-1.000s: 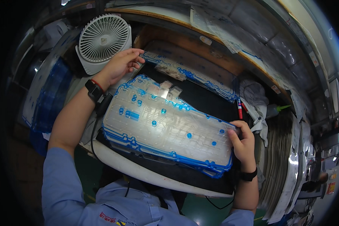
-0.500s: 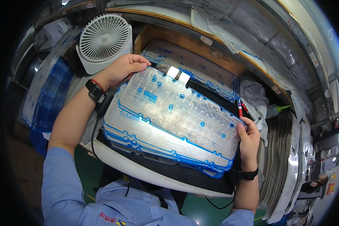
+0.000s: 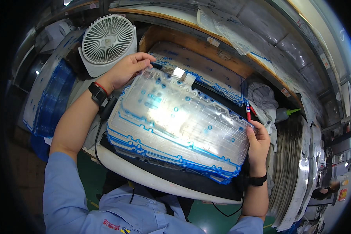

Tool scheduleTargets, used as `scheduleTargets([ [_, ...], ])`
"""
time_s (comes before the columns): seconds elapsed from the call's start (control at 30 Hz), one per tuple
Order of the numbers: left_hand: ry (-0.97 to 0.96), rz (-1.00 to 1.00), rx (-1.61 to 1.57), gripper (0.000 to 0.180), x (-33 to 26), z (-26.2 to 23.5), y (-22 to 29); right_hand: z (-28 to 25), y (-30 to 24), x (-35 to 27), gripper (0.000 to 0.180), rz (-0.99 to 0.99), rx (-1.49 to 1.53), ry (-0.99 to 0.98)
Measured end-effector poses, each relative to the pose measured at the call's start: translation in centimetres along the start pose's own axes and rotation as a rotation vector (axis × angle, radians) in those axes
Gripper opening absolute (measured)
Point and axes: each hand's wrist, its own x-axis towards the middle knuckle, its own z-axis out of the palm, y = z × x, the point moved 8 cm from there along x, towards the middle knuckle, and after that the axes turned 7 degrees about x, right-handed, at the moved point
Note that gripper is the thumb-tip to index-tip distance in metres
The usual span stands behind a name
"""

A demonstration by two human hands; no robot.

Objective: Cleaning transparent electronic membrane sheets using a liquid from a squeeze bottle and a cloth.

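Looking down, head view: I see both hands lifting one clear film sheet [image 3: 175,113] off a stack.
Left hand [image 3: 124,70]: pinched on the sheet's far corner, near the white fan [image 3: 107,39].
Right hand [image 3: 256,142]: fingers closed on the sheet's near right edge, beside a red pen [image 3: 248,113].
Sheet: tilted, glare across it, its lower edge close over the stack of blue-edged sheets [image 3: 163,156] on the desk [image 3: 144,177].
Progress: I judge the top sheet is picked up; many sheets remain beneath.
Elsewhere: another pile [image 3: 206,74] lies behind; grey cloth [image 3: 263,97] to the right.
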Motion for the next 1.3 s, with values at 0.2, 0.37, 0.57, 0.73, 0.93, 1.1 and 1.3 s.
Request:
scheduleTargets([
  [0.2, -0.081, -0.116, 0.094, 0.032, -0.2, 0.3, -0.4, -0.8, 0.5, 0.1, 0.022, 0.008, 0.024, 0.079],
  [0.37, -0.125, -0.114, 0.097, 0.026, -0.5, 0.3, -1.0, -1.0, 0.2, 0.1, 0.02, 0.008, 0.038, 0.144],
  [0.57, -0.159, -0.079, 0.271, 0.017, -0.6, 1.5, 0.5, -1.4, 0.5, 0.1, 0.021, 0.033, 0.056, 0.178],
  [0.73, -0.027, -0.087, 0.133, 0.018, -0.3, 0.3, 0.2, -1.0, 0.0, 0.0, 0.023, 0.044, 0.246, 0.183],
  [0.93, 0.033, -0.073, 0.048, 0.02, 0.3, -0.9, -0.5, -2.1, 1.0, 0.2, 0.022, 0.037, 0.265, 0.101],
  [1.1, 0.079, -0.065, 0.046, 0.02, 0.4, -1.1, -0.7, -0.4, -0.5, 0.0, 0.021, 0.038, 0.341, 0.089],
  [1.3, -0.033, -0.109, 0.039, 0.019, 0.0, -0.3, -0.7, -0.6, -0.9, -0.1, 0.024, -0.006, 0.299, 0.159],
])
